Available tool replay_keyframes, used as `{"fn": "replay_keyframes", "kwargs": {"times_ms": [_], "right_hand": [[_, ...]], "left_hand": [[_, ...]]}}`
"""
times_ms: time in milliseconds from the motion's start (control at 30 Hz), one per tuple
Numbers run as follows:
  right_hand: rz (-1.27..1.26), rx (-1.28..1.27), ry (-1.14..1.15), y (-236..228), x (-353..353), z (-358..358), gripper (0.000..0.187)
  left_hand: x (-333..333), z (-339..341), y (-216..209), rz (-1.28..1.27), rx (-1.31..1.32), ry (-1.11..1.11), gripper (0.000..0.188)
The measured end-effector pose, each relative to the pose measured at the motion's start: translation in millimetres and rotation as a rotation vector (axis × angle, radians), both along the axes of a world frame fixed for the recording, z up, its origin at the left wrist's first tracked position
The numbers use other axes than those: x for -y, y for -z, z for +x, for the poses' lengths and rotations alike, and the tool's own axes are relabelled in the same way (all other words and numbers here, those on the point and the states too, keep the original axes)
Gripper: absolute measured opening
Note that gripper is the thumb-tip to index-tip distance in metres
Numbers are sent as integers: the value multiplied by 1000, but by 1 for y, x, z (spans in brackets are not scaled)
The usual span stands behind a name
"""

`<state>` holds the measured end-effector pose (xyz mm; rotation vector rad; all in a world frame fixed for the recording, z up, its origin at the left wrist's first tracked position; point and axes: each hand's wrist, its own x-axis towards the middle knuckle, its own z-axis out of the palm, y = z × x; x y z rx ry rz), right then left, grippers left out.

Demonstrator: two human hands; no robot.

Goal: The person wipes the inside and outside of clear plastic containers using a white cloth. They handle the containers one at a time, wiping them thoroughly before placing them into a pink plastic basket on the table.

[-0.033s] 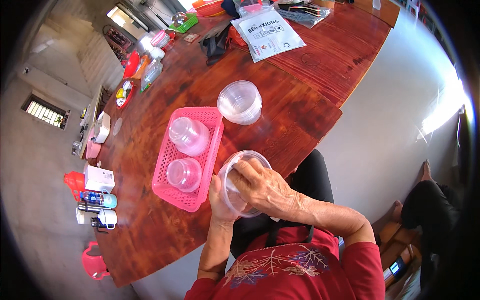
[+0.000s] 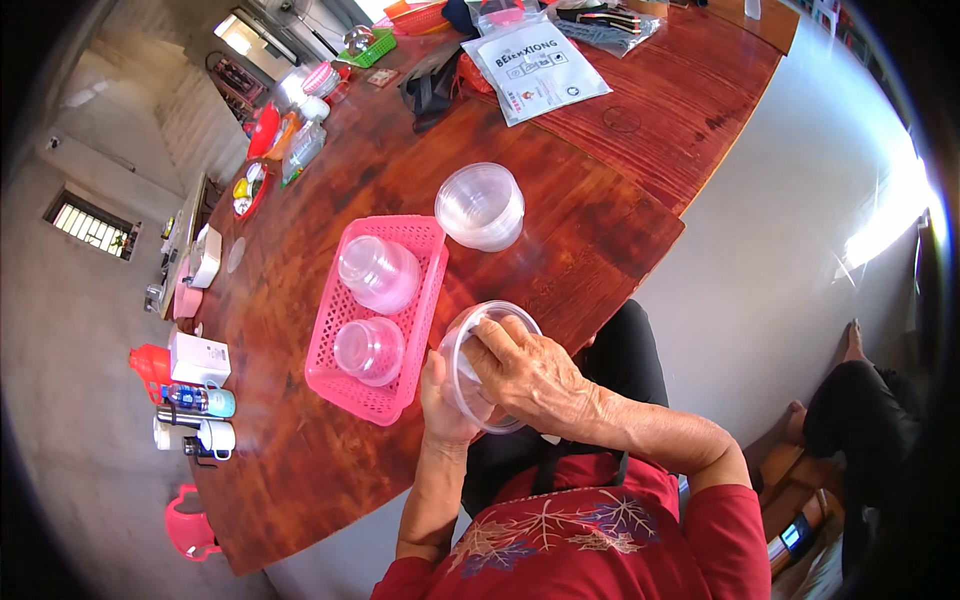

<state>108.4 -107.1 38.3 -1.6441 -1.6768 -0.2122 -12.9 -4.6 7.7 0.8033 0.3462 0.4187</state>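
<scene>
A clear plastic bowl (image 2: 508,428) is held tilted over the table's near edge, its opening toward my right arm. My left hand (image 2: 446,408) grips it from outside, with the thumb near the rim and the other fingers partly hidden behind the bowl. Inside it are the curled fingers of my right hand (image 2: 528,372); a whitish patch shows beside them, too unclear to name. Left of the bowl, a pink perforated basket (image 2: 322,365) holds two upside-down stacks of clear bowls, a far stack (image 2: 378,272) and a near stack (image 2: 369,350). Another stack of clear bowls (image 2: 480,207) stands upright beyond my hands.
The reddish-brown wooden table (image 2: 570,225) bears a white printed bag (image 2: 540,70) at the far side. Cups and bottles (image 2: 205,400) and a white box (image 2: 199,357) are at its left edge. A green basket (image 2: 370,46) sits far back. Another person's leg (image 2: 850,430) is at right.
The bowl in my hands has tilted very slightly; otherwise things look the same.
</scene>
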Motion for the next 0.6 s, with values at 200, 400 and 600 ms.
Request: {"fn": "replay_keyframes", "kwargs": {"times_ms": [200,400,600], "right_hand": [[-189,-301,-253,11,4,8,29],[178,-169,5,0,-8,-6,34],[-187,-71,-64,11,1,-1,30]], "left_hand": [[-1,6,0,126,54,112,79],[8,21,-13,230,26,47,85],[-2,17,-6,202,-37,107,100]]}}
